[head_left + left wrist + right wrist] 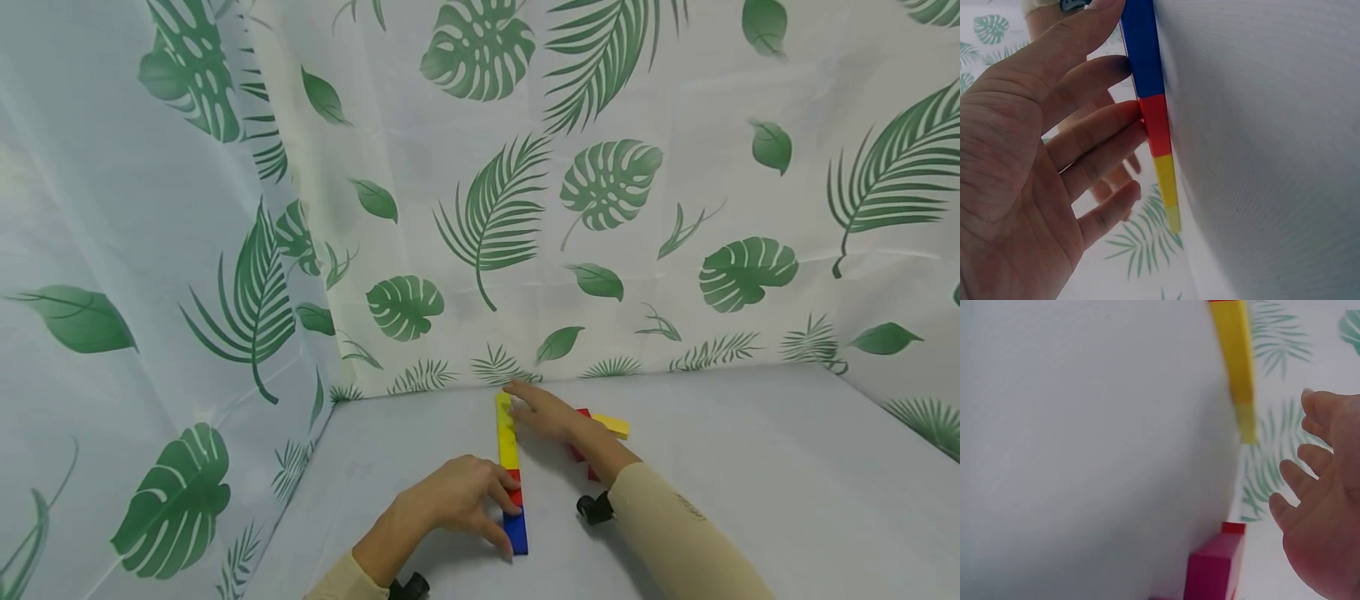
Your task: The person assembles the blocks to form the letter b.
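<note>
Blocks stand end to end in a straight row: a blue block nearest me, then a red block, a yellow block and a pale yellow block at the far end. My left hand lies along the row's left side, its thumb and fingertips touching the blue and red blocks without curling round them. Over the far end reaches my right hand, fingers spread, close to the yellow part. In the right wrist view its palm and fingers hold nothing; contact with the row cannot be told.
Right of the row, partly behind my right forearm, lie a yellow block, a red block and a magenta block. The white table ends at a leaf-printed curtain behind and at the sides. A dark camera hangs under my right wrist.
</note>
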A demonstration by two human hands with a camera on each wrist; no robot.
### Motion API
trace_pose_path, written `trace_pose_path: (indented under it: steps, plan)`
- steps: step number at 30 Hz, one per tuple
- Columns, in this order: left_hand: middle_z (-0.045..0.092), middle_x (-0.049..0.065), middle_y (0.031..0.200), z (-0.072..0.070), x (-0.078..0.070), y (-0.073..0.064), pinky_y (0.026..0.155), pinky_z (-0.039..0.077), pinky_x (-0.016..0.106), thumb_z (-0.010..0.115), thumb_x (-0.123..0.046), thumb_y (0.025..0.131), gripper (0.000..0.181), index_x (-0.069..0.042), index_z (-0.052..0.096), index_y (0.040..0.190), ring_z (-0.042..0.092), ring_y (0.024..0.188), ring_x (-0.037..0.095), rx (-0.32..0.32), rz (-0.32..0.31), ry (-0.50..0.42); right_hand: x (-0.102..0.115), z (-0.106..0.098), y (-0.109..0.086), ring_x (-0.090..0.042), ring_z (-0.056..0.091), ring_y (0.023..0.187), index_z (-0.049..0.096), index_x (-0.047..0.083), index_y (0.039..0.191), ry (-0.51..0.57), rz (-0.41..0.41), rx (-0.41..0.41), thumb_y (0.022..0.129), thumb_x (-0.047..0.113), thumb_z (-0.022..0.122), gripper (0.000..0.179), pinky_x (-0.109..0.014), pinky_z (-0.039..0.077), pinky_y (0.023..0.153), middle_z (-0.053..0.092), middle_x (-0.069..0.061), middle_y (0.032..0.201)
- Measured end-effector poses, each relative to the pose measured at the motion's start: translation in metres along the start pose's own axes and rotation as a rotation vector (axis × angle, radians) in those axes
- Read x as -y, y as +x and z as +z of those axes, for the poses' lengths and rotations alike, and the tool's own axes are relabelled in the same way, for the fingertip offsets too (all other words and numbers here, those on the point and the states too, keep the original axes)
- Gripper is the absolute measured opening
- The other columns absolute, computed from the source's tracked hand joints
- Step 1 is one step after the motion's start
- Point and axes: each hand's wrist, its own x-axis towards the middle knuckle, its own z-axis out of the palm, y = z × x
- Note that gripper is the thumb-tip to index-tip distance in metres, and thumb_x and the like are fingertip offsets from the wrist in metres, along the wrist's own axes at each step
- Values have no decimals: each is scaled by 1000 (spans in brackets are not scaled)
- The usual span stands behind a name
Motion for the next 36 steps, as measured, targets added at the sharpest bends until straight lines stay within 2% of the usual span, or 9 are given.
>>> trace_pose_path:
  steps: [3,10,17,20,29,36]
  plan:
    - [68,-20,132,0,0,-1,108,49,29,87,-65,71,48,-40,82,111,59,125,0,-4,-1,4,0,-7,-7,-41,25,158,43,14,160,-11,-60,-40,109,25,55,53,-65,21,125,27,-15,171]
    - [68,-20,132,0,-1,-2,109,49,29,89,-64,70,48,-39,82,110,59,125,0,-5,-7,-13,-1,-19,-26,-39,28,157,43,17,160,10,-81,-106,107,28,58,56,-64,26,124,32,-13,169]
    - [68,-20,131,2,1,0,109,49,28,88,-65,69,48,-40,82,109,59,125,0,-14,6,-2,-12,-23,-39,-41,33,154,45,12,158,19,-97,-157,108,24,56,53,-65,28,122,38,-16,166]
    - [69,-20,131,2,2,0,109,49,28,89,-65,69,48,-39,82,109,60,125,0,-18,0,-5,-19,-21,-43,-42,35,153,46,10,157,25,-89,-152,108,24,56,52,-65,29,122,39,-17,165]
    - [68,-20,131,3,1,1,109,48,29,88,-64,70,47,-40,82,110,59,125,0,3,-12,-19,-30,-22,-50,-43,36,152,47,14,157,9,12,-138,108,28,56,52,-66,32,120,39,-16,165]
    - [68,-20,132,1,1,1,110,48,30,88,-64,70,47,-40,81,110,59,126,1,6,-20,-21,-35,-25,-50,-45,37,150,48,11,156,-15,17,-143,107,26,58,52,-68,30,120,41,-20,163]
